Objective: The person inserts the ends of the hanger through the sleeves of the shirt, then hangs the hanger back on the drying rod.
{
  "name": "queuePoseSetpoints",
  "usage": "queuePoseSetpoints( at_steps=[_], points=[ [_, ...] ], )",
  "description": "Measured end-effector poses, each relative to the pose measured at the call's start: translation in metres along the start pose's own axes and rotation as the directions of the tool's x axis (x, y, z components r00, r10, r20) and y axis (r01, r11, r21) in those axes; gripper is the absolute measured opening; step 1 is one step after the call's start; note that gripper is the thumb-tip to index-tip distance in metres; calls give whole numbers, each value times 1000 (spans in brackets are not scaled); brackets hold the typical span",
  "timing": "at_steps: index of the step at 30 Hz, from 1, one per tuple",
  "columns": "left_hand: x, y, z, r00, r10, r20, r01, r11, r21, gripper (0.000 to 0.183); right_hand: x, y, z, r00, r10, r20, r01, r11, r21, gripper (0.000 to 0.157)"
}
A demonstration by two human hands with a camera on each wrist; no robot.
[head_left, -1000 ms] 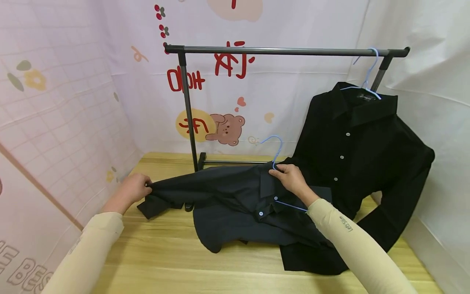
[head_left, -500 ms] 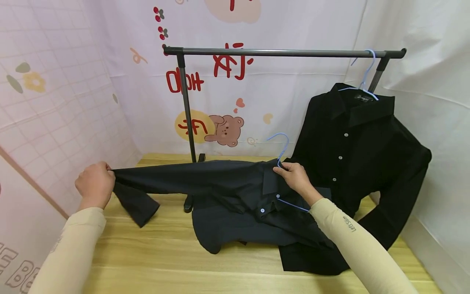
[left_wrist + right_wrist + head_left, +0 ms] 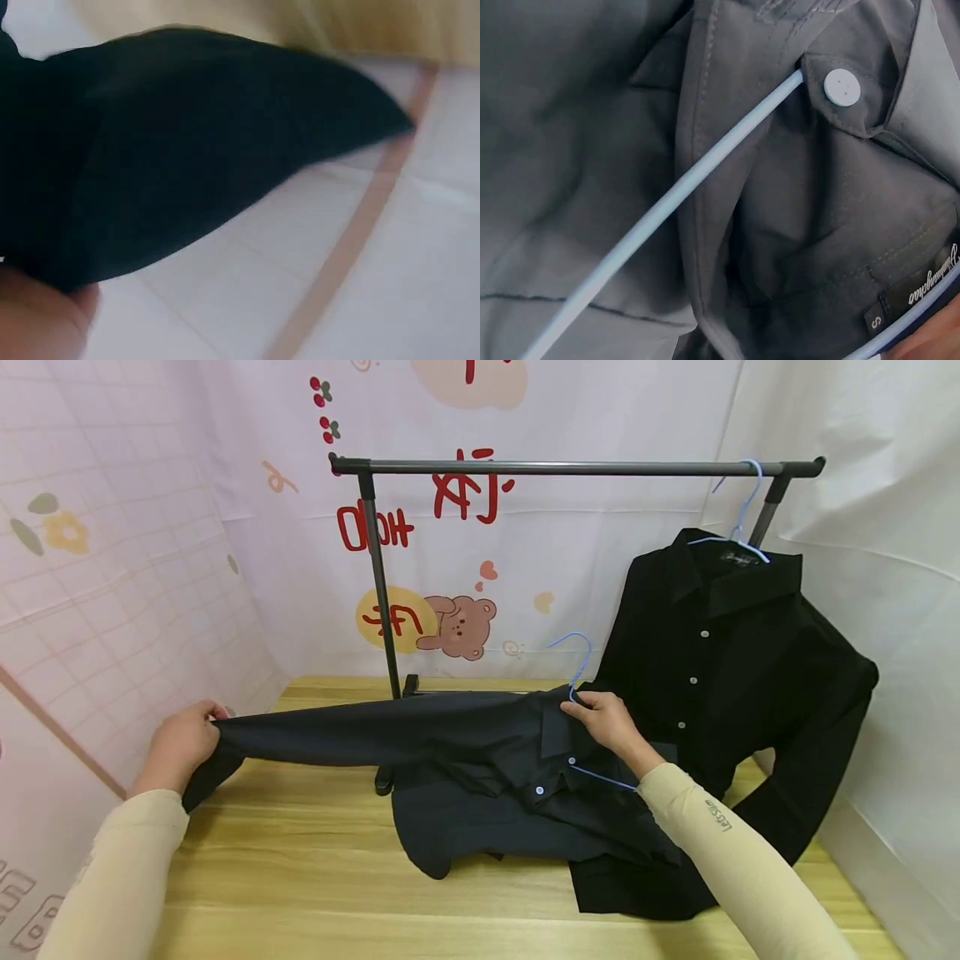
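Observation:
A dark shirt lies on the wooden table, one sleeve stretched out to the left. My left hand grips that sleeve near its cuff end, which hangs down beside the hand. In the left wrist view the dark sleeve cloth is blurred, with part of the hand at the lower left corner. At the collar, my right hand pinches the neck of a light blue hanger together with the cloth. The hanger's bar crosses over the shirt front, close to a white button.
Behind the shirt stands a dark metal clothes rack with its left post. A second black shirt hangs at its right end on another blue hanger. Bare wooden tabletop shows in front, and printed cloth walls enclose the space.
My left hand has moved left with the sleeve, pulling it out straight, then dipped slightly. The cuff end has swung left below the hand. My right hand has shifted slightly right with the hanger.

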State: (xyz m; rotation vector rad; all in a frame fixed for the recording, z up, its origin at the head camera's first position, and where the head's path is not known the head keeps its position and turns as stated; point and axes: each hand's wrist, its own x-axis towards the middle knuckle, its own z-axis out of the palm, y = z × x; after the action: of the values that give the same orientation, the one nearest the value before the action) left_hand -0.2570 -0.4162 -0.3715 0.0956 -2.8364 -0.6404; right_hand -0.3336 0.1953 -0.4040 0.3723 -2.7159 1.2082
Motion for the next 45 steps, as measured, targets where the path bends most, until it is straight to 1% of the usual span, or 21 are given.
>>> queuePoseSetpoints(
  at_steps=[2,3,4,6,8,10,13,16,19,21,23,25,27,30,32,35,37,38,41,43,45],
  points=[
    [0,2,6,999,45,27,-49,989,142,31,0,-1,3,1000,-12,15,12,1000,0,30],
    [1,5,12,998,53,40,-59,981,183,35,-1,-2,5,1000,-17,23,17,1000,1,30],
    [1,9,18,998,56,39,-63,977,201,37,-2,-3,8,999,-24,29,24,1000,3,29],
    [2,21,33,998,68,16,-70,974,214,38,-3,-5,13,999,-42,33,42,999,0,30],
    [5,39,49,993,112,-23,-105,974,201,36,-4,-7,18,998,-57,32,57,998,-10,33],
    [10,63,63,985,169,-45,-159,973,170,36,-4,-8,21,998,-60,31,61,998,-18,34],
    [16,105,82,968,245,-50,-240,966,95,41,-3,-10,25,997,-71,28,72,997,-30,34],
    [21,149,99,953,302,-29,-302,953,-27,47,-2,-12,30,996,-84,22,85,996,-39,34],
    [24,189,116,936,352,5,-347,926,-149,51,-1,-14,33,994,-105,16,106,994,-42,29],
    [24,211,128,923,382,32,-368,907,-206,53,0,-16,36,993,-121,4,121,991,-49,28],
    [23,231,141,912,406,53,-384,893,-235,53,1,-19,40,990,-139,-4,138,989,-51,25],
    [20,247,154,902,426,61,-401,883,-243,53,2,-22,43,988,-155,-12,154,986,-62,27],
    [18,261,166,892,449,48,-427,873,-238,52,4,-26,48,983,-185,-10,183,980,-78,27],
    [14,276,184,869,495,5,-483,849,-217,46,5,-33,53,972,-237,8,236,966,-101,22],
    [13,281,193,853,520,-43,-517,830,-208,40,6,-38,58,961,-276,21,276,955,-109,17],
    [11,284,202,842,525,-125,-540,812,-222,32,6,-45,62,953,-304,20,304,946,-109,15],
    [10,284,206,835,524,-168,-550,798,-248,28,6,-48,62,952,-305,15,304,946,-115,15],
    [10,284,207,833,524,-179,-554,790,-262,27,5,-48,61,953,-302,13,301,946,-124,14],
    [11,282,207,823,543,-167,-567,768,-299,26,2,-48,57,957,-291,22,289,938,-193,12],
    [11,280,207,827,543,-146,-559,763,-325,26,-2,-45,53,957,-288,39,288,922,-259,12],
    [12,277,205,838,532,-125,-538,764,-355,27,-5,-41,48,959,-275,62,280,908,-311,16]
  ],
)
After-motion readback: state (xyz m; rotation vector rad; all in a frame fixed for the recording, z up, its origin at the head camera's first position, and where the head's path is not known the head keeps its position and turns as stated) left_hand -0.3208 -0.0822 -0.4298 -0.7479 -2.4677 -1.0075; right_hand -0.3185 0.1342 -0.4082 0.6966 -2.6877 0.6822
